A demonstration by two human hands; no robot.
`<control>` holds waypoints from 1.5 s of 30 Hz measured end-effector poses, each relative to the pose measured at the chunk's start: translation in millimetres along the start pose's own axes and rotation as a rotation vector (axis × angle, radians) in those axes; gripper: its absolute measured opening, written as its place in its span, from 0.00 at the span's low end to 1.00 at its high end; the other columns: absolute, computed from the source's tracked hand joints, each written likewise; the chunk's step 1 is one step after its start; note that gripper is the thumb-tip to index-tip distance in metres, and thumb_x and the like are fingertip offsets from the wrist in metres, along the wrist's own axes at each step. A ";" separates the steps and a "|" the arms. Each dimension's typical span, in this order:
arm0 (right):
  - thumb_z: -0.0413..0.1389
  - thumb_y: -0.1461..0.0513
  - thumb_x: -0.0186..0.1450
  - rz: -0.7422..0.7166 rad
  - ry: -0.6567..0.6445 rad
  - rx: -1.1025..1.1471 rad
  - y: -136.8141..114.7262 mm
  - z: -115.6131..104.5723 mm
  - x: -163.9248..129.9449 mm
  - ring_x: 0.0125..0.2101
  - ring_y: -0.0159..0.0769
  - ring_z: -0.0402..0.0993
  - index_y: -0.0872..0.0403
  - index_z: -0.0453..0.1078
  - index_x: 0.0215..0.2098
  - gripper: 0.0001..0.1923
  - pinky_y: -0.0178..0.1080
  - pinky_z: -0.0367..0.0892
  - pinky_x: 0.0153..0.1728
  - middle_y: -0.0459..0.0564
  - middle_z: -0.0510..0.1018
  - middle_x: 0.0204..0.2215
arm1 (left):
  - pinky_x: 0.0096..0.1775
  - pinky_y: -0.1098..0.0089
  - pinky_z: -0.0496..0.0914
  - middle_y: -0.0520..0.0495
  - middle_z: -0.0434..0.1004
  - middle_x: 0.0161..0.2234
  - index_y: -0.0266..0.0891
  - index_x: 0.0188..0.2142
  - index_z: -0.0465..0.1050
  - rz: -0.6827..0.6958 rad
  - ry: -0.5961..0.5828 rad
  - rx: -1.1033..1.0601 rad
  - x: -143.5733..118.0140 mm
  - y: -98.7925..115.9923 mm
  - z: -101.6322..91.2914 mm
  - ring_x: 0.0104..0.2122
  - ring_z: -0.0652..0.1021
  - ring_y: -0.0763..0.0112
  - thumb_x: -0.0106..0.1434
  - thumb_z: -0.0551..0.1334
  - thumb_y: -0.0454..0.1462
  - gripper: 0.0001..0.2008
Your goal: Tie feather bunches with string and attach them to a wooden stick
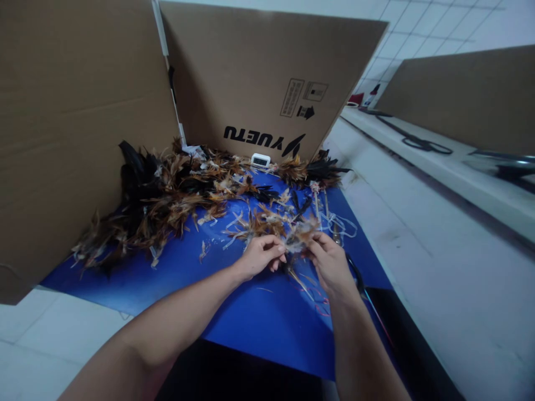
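Observation:
Between my two hands is a small tuft of grey and brown feathers (298, 236), above the blue table (167, 289). My left hand (265, 256) pinches its left side with thumb and fingers. On the other side my right hand (328, 259) is closed on the tuft's right edge; its fingertips are partly hidden. Just beyond lie loose brown feathers (267, 220). Below the hands, thin pale quills (303, 284) and pink thread (321, 303) rest on the blue surface.
A big heap of brown and black feathers (175, 195) covers the back left. Cardboard panels (251, 72) stand behind and at the left. A small white digital display (261, 161) sits at the back. Clear plastic loops (345, 225) lie right; black scissors (426, 146) rest on the ledge.

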State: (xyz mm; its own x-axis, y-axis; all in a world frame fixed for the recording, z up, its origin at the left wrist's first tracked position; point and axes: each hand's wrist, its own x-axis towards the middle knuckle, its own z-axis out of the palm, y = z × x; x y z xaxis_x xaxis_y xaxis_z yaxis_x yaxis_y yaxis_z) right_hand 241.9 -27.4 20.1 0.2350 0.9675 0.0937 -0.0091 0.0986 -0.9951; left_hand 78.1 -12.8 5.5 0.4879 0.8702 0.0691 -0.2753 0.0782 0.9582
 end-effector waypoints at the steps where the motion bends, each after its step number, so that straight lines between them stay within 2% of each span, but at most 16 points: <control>1: 0.61 0.57 0.52 0.008 -0.015 0.026 0.4 0.4 -0.2 0.20 0.28 0.65 0.54 0.67 0.26 0.10 0.33 0.64 0.22 0.42 0.71 0.21 | 0.18 0.78 0.63 0.51 0.71 0.22 0.33 0.28 0.66 -0.003 -0.016 -0.003 -0.3 -0.3 0.0 0.15 0.67 0.83 0.55 0.61 0.46 0.16; 7: 0.64 0.56 0.48 0.071 -0.111 0.120 -0.2 6.5 -4.8 0.20 0.30 0.67 0.54 0.68 0.27 0.14 0.34 0.64 0.21 0.43 0.73 0.21 | 0.18 0.77 0.63 0.50 0.71 0.22 0.33 0.28 0.66 -0.020 -0.091 -0.016 -0.9 -2.8 -0.5 0.15 0.67 0.82 0.54 0.62 0.46 0.17; 15: 0.64 0.55 0.49 0.034 -0.223 0.039 2.5 2.4 -7.1 0.21 0.31 0.67 0.54 0.71 0.31 0.16 0.37 0.66 0.24 0.46 0.74 0.23 | 0.19 0.78 0.64 0.51 0.70 0.22 0.32 0.28 0.67 -0.057 -0.111 -0.008 -0.6 -4.5 -0.9 0.15 0.67 0.83 0.53 0.63 0.47 0.17; 23: 0.65 0.56 0.49 0.024 -0.240 0.058 2.0 2.2 -6.8 0.21 0.30 0.65 0.54 0.68 0.25 0.13 0.36 0.65 0.25 0.42 0.70 0.20 | 0.19 0.77 0.64 0.51 0.70 0.21 0.32 0.28 0.67 -0.052 -0.105 -0.007 -0.2 -6.2 -1.6 0.15 0.67 0.83 0.54 0.62 0.46 0.16; 45: 0.65 0.58 0.49 0.074 -0.305 0.063 3.1 0.9 -7.0 0.21 0.28 0.63 0.54 0.69 0.24 0.11 0.33 0.60 0.26 0.42 0.69 0.20 | 0.18 0.77 0.63 0.51 0.70 0.21 0.31 0.26 0.67 -0.065 -0.097 0.005 -0.6 -3.4 -0.6 0.15 0.66 0.83 0.52 0.63 0.48 0.18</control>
State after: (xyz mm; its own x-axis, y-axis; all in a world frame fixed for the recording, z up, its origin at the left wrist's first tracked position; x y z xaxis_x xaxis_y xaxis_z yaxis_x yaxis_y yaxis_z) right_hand 239.3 -33.7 16.4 -0.0704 0.9969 0.0356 -0.0780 0.0301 -0.9965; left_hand 78.3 -13.3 2.0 0.5822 0.8123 0.0331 -0.2365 0.1302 0.9629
